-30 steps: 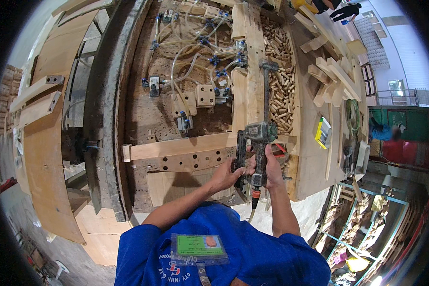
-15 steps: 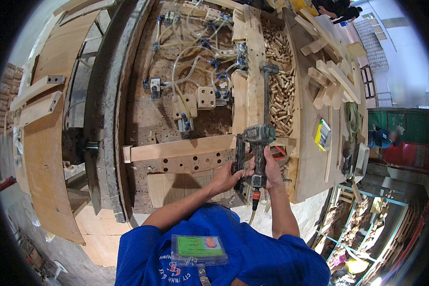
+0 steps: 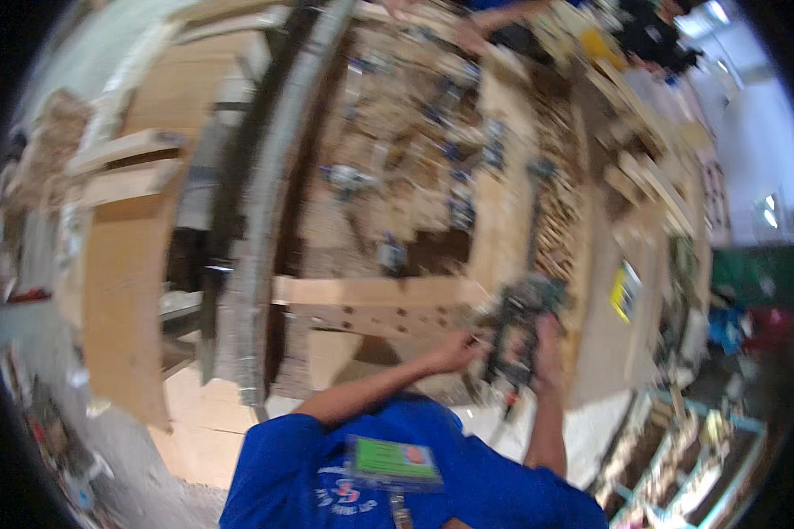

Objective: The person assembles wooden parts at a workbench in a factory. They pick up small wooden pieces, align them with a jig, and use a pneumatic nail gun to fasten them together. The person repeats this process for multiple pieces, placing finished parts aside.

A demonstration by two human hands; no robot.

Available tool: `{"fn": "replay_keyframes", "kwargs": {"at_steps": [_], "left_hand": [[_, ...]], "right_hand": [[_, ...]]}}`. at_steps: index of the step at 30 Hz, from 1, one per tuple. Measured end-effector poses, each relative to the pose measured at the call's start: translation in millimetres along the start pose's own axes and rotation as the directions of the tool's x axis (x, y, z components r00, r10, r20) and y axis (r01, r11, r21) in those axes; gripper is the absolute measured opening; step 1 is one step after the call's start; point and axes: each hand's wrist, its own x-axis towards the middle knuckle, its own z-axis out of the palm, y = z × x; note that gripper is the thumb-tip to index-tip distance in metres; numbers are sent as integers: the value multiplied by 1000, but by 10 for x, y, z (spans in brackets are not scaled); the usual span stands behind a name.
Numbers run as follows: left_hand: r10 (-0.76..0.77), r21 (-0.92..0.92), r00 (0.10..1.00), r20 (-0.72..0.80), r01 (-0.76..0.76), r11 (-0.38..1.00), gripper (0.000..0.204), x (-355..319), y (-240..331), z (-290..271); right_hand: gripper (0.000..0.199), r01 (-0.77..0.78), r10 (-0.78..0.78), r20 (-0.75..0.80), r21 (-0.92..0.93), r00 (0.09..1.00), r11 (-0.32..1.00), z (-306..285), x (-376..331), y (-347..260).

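Motion blurs the whole view. My right hand (image 3: 547,348) grips a black nail gun (image 3: 525,322) with an air hose fitting at its lower end. Curled beside the gun's left side is my left hand (image 3: 453,350); whatever its fingers hold, if anything, is too smeared to make out. A pale wooden strip (image 3: 379,291) lies across the bench to the left of the gun. Just below that strip is a board with dark holes (image 3: 401,317). Beyond the gun, a hammer (image 3: 544,167) lies along the wooden beam.
Clear air tubes and wooden blocks (image 3: 423,198) cover the bench's middle. Many wooden dowels (image 3: 558,225) fill a trough at the right. Wooden pieces (image 3: 653,189) and a yellow packet (image 3: 625,291) lie farther right. Another person's hand (image 3: 475,35) reaches in at the far edge.
The view has swung, shifting the scene rightward and down. My left hand has come away from the nail gun's side. Another person's hand and blue sleeve have appeared at the top.
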Motion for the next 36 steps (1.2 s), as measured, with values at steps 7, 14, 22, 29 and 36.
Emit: {"fn": "replay_keyframes", "kwargs": {"at_steps": [7, 14, 22, 29, 36], "left_hand": [[260, 388, 828, -497, -56, 920, 42, -76, 620, -1094], [746, 799, 313, -587, 370, 474, 37, -121, 1165, -2555], [283, 754, 749, -600, 411, 512, 21, -372, 1094, -2712], [266, 887, 849, -456, 410, 212, 19, -180, 1117, -2668], [428, 811, 725, -540, 310, 496, 34, -423, 1118, -2459]], "right_hand": [[58, 109, -455, -269, -753, 849, 649, -1570, -338, 18], [70, -94, -629, -339, -916, 699, 390, -2199, -59, 272], [92, -274, -808, -59, -953, 587, -130, -2883, 270, 578], [88, -164, -394, -234, -965, 889, 203, -1680, -47, 1266], [91, -256, -361, -399, -887, 843, 383, -1288, -342, 1211]]}}
